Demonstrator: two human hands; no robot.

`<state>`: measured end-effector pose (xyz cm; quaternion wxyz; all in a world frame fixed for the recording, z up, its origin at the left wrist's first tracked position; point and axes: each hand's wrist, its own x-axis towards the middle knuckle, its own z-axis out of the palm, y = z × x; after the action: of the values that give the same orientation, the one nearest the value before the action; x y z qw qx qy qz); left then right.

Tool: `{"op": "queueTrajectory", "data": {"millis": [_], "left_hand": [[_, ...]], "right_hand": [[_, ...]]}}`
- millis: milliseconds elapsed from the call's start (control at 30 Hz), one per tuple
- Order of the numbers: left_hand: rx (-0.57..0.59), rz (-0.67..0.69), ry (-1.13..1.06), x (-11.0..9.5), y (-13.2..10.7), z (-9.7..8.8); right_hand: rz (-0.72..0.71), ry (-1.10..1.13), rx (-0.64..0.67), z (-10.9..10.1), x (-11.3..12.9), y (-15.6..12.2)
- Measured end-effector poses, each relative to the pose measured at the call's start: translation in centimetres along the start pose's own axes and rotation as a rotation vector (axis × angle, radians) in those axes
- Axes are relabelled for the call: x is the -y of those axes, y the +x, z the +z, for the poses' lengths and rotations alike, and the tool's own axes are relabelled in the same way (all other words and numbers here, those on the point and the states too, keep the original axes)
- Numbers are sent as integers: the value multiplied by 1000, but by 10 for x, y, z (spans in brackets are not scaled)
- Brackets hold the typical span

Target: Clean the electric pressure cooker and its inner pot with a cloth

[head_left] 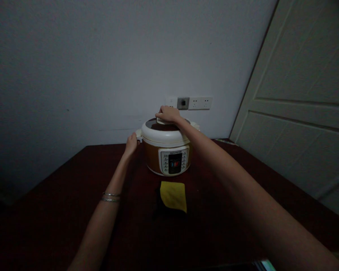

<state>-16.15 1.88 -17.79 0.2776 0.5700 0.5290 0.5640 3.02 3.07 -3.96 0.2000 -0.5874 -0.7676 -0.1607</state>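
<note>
An orange and white electric pressure cooker (169, 150) stands on a dark red table (59, 210) near the wall, its control panel facing me. My right hand (168, 113) is closed over the white handle on top of the lid. My left hand (131, 144) grips the cooker's small white side handle on its left. Two thin bangles circle my left wrist.
A yellow cloth (173, 195) lies on the table just in front of the cooker. A wall socket strip (189, 102) sits behind the cooker. A pale door (299, 105) stands at the right, close to the table's far right corner.
</note>
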Motion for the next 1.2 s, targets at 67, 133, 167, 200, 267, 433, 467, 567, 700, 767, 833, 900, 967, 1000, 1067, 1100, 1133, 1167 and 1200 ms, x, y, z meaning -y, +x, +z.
{"op": "queueTrajectory", "data": {"millis": [67, 133, 167, 200, 267, 433, 467, 567, 700, 767, 833, 900, 967, 1000, 1067, 1100, 1133, 1167, 1200], "left_hand": [[-6, 15, -7, -2, -1, 0], [-13, 9, -10, -4, -2, 0], [-14, 5, -11, -4, -2, 0], [-15, 2, -10, -4, -2, 0], [-19, 0, -11, -3, -1, 0], [6, -2, -31, -1, -1, 0], [7, 4, -34, -1, -1, 0], [-1, 13, -36, -2, -2, 0], [-7, 4, -44, 0, 0, 0], [-3, 11, -42, 1, 1, 0], [2, 17, -43, 2, 1, 0], [2, 20, -48, 1, 0, -1], [-4, 25, -54, 0, -1, -1], [-8, 30, -55, -1, -1, -1], [-15, 33, -44, -2, -2, -1], [-20, 35, -38, -2, -2, -1], [-23, 37, -32, -2, -2, -1], [-26, 42, -30, -1, -1, -1], [-30, 48, -32, 0, -1, -1]], "right_hand": [[6, 2, -14, 0, 0, -1], [11, 13, -33, 0, 0, -1], [12, 21, -41, 0, -1, 0], [13, 28, -49, 1, -2, 0], [11, 35, -59, 1, -3, 1], [12, 38, -45, 1, -4, 1], [13, 38, -43, 0, -4, 1], [13, 38, -36, 0, -4, 1], [11, 39, -40, 2, -4, 4], [17, 42, -51, 3, -4, 5], [22, 42, -62, 4, -4, 5], [22, 41, -66, 5, -4, 6], [22, 35, -70, 5, -4, 6], [23, 30, -74, 6, -4, 5], [20, 21, -83, 6, -4, 5], [16, 18, -86, 6, -4, 5], [9, 16, -87, 6, -4, 4], [1, 15, -88, 5, -4, 4], [-5, 14, -90, 5, -4, 3]]}}
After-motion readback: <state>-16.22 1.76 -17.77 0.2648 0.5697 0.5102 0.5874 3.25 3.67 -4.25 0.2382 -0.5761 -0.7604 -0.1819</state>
